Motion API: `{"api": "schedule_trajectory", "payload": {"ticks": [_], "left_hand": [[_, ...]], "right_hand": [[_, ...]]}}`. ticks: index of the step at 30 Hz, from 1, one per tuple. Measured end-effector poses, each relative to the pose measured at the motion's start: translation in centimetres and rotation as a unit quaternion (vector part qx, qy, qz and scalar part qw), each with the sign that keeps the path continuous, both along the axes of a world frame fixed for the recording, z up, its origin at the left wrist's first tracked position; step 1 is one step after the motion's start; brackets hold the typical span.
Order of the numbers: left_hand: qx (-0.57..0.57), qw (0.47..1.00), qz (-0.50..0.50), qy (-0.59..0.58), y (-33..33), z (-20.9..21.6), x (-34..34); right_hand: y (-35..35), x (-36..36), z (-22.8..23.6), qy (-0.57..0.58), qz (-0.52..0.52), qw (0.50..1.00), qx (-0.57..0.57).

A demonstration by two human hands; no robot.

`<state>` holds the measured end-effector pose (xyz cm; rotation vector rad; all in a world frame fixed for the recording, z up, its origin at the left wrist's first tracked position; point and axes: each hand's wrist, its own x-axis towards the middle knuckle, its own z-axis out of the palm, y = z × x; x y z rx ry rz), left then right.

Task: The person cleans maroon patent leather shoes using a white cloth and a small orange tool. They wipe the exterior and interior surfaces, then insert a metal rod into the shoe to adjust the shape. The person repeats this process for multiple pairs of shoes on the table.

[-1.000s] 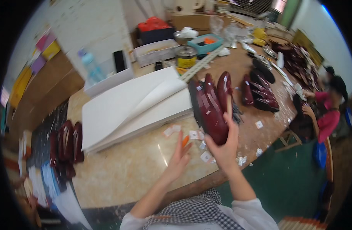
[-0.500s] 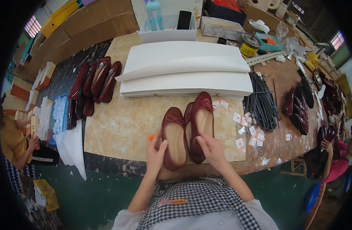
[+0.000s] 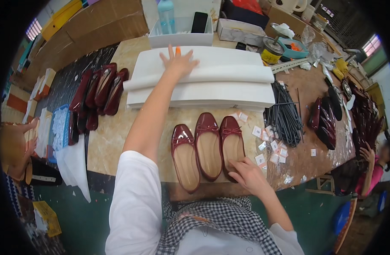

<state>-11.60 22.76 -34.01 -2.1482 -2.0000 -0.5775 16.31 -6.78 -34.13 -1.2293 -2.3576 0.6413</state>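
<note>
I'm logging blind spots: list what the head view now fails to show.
Rightmost shoe, heel: head view, hidden by the right hand.
Paper, part of the top sheet: head view, covered by the left hand.
Tags, print: head view, too small.
White box, bottom: head view, hidden by its front wall.
Left co-worker: head view, blurred, cut off by the dark rim.

Left fingers (image 3: 178, 55) spread over paper (image 3: 229, 63), right fingers (image 3: 239, 165) at burgundy shoe (image 3: 230, 125)
</note>
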Motion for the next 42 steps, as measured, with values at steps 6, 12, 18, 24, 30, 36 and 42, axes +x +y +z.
{"api": "schedule_trajectory", "payload": {"ticks": [6, 12, 18, 24, 30, 36, 42], "left_hand": [[-0.025, 0.99, -0.069, -0.117, -4.1, -0.7, 3.6], [-0.093, 0.749, -0.605, -0.253, -32.3, -6.2, 12.5], [0.0, 0.845, -0.396, -0.359, -27.2, 2.2, 7.8], [-0.102, 0.801, -0.173, -0.563, -26.3, -0.2, 9.6], [-0.24, 0.887, -0.316, -0.238, -26.9, -3.0, 10.8], [-0.218, 0.878, -0.398, -0.151, -30.0, -4.1, 14.1], [-0.232, 0.882, -0.368, -0.18, -29.4, -4.4, 13.6]], "right_hand": [[-1.5, 0.7, -0.8, 0.266, -0.211, 0.937, -0.077], [0.5, 0.1, -1.1, 0.671, -0.291, 0.493, -0.471], [-0.3, -2.0, 1.0, 0.482, -0.194, 0.641, -0.565], [-0.7, -3.0, 2.8, 0.16, 0.028, 0.986, -0.023], [4.4, 3.5, -2.0, 0.323, -0.263, 0.858, -0.3], [6.7, -0.9, -6.4, -0.14, -0.107, 0.977, 0.124], [7.9, -0.7, -5.1, 0.005, -0.092, 0.996, -0.018]]}}
